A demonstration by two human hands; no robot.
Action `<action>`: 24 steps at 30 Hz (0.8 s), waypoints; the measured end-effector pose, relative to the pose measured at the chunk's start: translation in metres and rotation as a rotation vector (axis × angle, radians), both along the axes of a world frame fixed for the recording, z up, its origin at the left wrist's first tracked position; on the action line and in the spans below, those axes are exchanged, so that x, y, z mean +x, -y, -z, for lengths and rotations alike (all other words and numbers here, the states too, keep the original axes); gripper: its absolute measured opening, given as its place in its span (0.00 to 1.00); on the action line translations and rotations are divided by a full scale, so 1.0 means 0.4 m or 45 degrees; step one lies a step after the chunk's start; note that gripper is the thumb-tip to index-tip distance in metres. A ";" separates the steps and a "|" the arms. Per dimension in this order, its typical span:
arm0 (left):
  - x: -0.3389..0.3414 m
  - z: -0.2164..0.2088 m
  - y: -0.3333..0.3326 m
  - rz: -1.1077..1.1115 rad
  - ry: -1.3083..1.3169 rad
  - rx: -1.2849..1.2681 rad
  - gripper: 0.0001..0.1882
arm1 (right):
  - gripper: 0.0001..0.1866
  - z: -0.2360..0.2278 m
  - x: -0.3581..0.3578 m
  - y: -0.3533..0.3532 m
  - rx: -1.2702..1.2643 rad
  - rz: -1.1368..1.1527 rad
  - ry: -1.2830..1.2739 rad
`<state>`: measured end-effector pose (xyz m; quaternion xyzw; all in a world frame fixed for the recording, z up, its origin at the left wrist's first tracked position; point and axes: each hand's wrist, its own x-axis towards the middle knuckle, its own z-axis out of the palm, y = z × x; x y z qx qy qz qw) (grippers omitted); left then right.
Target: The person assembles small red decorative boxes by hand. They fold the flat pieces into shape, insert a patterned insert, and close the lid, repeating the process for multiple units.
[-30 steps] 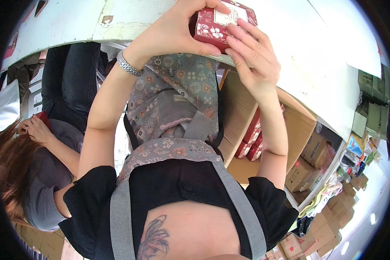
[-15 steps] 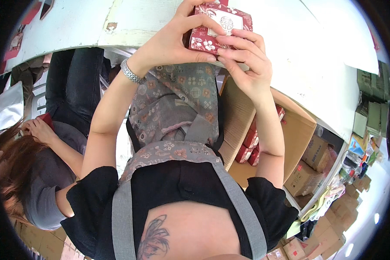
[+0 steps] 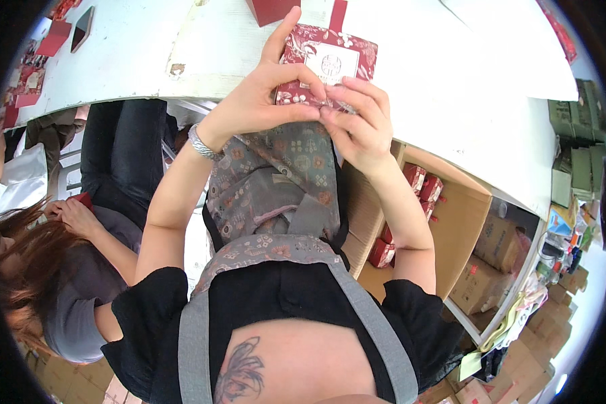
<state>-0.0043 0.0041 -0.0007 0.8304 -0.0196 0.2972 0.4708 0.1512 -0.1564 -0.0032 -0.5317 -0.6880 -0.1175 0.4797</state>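
A small red gift box [image 3: 363,50] with white flower print and a white label sits at the near edge of the white table, its label face turned up. My left hand [image 3: 266,94] wraps its left side, the index finger stretched along the far left corner. Thumb and other fingers of that hand meet at the near edge of the box. Against the same edge, my right hand [image 3: 363,124] presses its fingertips close to the left ones. Whatever lies between the fingertips is too small to make out.
Past the gift box lie a red strip [image 3: 338,15] and a red box part [image 3: 273,10] on the table [image 3: 451,81]. An open carton [image 3: 461,222] below right holds several red boxes [image 3: 429,188]. A co-worker [image 3: 81,289] sits at left; a phone [image 3: 82,29] lies far left.
Both hands and the gift box have come lower in the view, toward me and slightly left. The red strip and red box part behind it now show more fully.
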 end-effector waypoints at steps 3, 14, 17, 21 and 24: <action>0.003 0.003 0.029 -0.125 0.011 -0.009 0.33 | 0.12 -0.026 0.002 0.014 -0.135 -0.080 -0.086; 0.054 0.016 0.092 0.043 -0.202 -0.458 0.60 | 0.57 0.024 0.023 0.056 -0.534 -0.020 -0.976; 0.034 0.013 0.127 -0.037 -0.227 -0.646 0.49 | 0.57 -0.007 0.021 0.087 -0.604 0.028 -0.694; 0.025 0.020 0.219 0.232 -0.416 -0.354 0.61 | 0.53 0.019 -0.012 0.297 -0.445 0.030 -0.704; 0.099 -0.036 0.284 0.385 -0.202 0.313 0.81 | 0.33 0.081 -0.032 0.554 -0.234 0.757 -1.394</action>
